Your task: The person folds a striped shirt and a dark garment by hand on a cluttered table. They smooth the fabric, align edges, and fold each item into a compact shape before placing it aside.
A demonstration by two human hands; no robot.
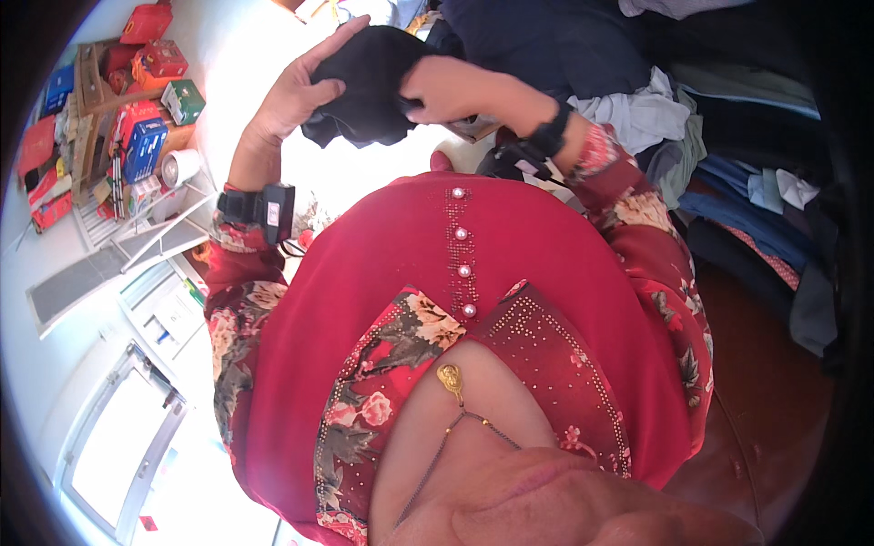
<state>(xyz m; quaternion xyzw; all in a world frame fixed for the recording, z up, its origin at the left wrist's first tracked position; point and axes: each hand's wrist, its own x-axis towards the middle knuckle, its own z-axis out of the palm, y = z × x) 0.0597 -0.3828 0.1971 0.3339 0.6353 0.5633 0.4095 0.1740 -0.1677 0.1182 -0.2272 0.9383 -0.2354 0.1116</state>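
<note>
Both hands are raised in front of my chest at a piece of black fabric [372, 85], bunched and rounded at the top, with loose, uneven lower edges. My left hand [300, 92] holds its left side, the thumb lying over the cloth and the fingers stretched along its upper edge. On the other side, my right hand [447, 89] grips the fabric with curled fingers; their tips are partly hidden. Part of the cloth is covered by the right hand. A black strapped device sits on each wrist.
Dark clothes [546, 41] are heaped at the upper right, beside a crumpled white garment [638, 116]. Folded blue garments [744, 211] lie farther right, by a brown leather-like surface [744, 403]. Shelves with colourful boxes [143, 147] and a white-framed folding item [82, 286] stand left.
</note>
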